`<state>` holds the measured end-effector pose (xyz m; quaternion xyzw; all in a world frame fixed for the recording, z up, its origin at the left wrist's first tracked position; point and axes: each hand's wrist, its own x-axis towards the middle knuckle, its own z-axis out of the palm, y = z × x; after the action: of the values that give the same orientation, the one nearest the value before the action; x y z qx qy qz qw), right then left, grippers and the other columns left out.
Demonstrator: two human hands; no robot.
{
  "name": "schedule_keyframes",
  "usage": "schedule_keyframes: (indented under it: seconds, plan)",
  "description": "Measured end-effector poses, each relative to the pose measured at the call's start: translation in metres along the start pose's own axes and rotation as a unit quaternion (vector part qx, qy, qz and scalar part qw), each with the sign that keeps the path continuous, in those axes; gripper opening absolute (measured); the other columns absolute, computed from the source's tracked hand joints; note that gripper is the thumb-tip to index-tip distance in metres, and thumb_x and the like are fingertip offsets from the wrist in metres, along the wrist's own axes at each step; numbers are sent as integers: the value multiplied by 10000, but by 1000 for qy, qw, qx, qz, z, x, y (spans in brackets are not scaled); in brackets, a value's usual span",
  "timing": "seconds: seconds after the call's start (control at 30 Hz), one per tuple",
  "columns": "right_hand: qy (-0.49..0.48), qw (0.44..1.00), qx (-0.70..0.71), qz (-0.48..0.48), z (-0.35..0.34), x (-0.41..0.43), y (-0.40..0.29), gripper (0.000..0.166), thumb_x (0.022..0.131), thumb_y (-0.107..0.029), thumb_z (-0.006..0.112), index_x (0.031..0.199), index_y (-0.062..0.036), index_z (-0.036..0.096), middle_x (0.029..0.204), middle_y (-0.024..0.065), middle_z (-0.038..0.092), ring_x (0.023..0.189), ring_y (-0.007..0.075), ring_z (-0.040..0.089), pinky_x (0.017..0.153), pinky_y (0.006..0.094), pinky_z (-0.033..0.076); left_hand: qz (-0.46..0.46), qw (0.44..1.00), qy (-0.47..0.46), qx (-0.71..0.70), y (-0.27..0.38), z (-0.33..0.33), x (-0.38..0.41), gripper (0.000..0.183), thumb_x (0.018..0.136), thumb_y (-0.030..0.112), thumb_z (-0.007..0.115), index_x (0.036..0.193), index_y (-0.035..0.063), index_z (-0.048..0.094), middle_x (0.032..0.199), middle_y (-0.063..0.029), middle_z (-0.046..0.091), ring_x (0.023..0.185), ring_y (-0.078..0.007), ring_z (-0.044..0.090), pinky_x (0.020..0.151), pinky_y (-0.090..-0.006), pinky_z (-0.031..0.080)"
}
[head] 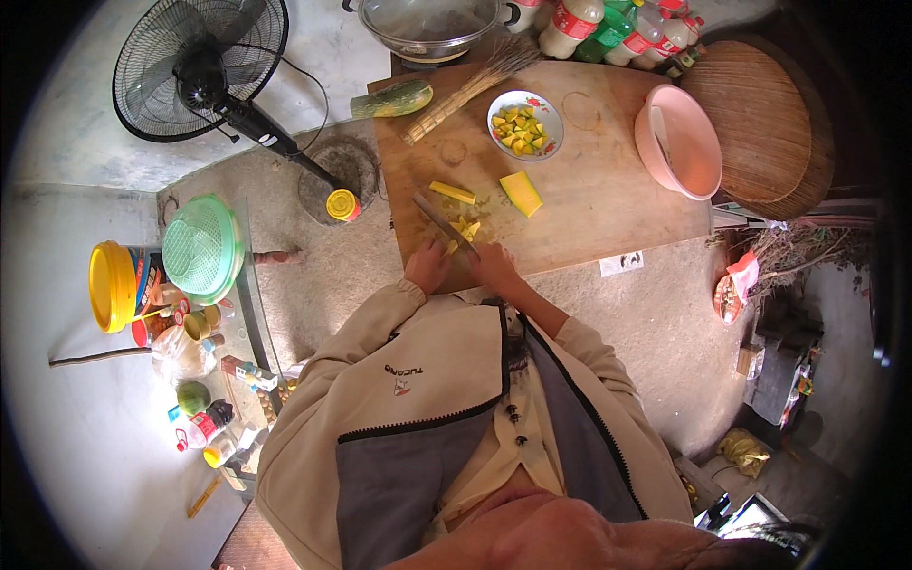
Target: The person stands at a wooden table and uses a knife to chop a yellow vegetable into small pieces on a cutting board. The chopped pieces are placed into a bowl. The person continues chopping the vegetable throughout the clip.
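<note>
My right hand (495, 267) grips the handle end of a kitchen knife (443, 222), whose blade slants up and left across a wooden board (598, 214). Cut pieces of yellow pumpkin (467, 228) lie against the blade, near its handle end. Just left of them is my left hand (427, 267), fingers curled down at the board's near edge; whether they hold a piece is hidden. Beyond the knife rest a narrow pumpkin strip (452, 192) and a thick pumpkin slab (521, 194) with green rind. A floral white bowl (502, 146) contains several pumpkin chunks.
A straw whisk (463, 100) and a green pumpkin piece (392, 99) lie at the board's far left. On its right stands a pink basin (687, 153). Bottles (570, 28) and a lidded pan (431, 28) are behind. A standing fan (203, 78) and a cluttered glass table (249, 299) are leftward.
</note>
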<state>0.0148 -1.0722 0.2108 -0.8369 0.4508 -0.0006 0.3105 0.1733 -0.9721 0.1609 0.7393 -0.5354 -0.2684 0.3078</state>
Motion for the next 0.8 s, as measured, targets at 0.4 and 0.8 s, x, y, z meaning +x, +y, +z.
schedule_keyframes:
  seconds: [0.4, 0.8]
  plan:
    - [-9, 1000, 13, -24, -18, -6, -3, 314, 923, -348, 579, 838, -47, 612, 734, 246, 637, 740, 459, 635, 664, 566, 487, 1, 1000, 21, 6, -1, 4, -3, 189, 812, 143, 655, 969, 40, 632, 1027, -177, 586, 835, -405, 643, 712, -495, 544]
    - [-21, 1000, 0, -8, 0, -5, 2, 254, 911, -296, 570, 924, -53, 644, 750, 254, 643, 761, 464, 639, 682, 569, 497, 21, 999, 23, -19, -2, 1, -3, 189, 822, 139, 670, 976, 47, 613, 952, -173, 571, 851, -404, 619, 699, -477, 513]
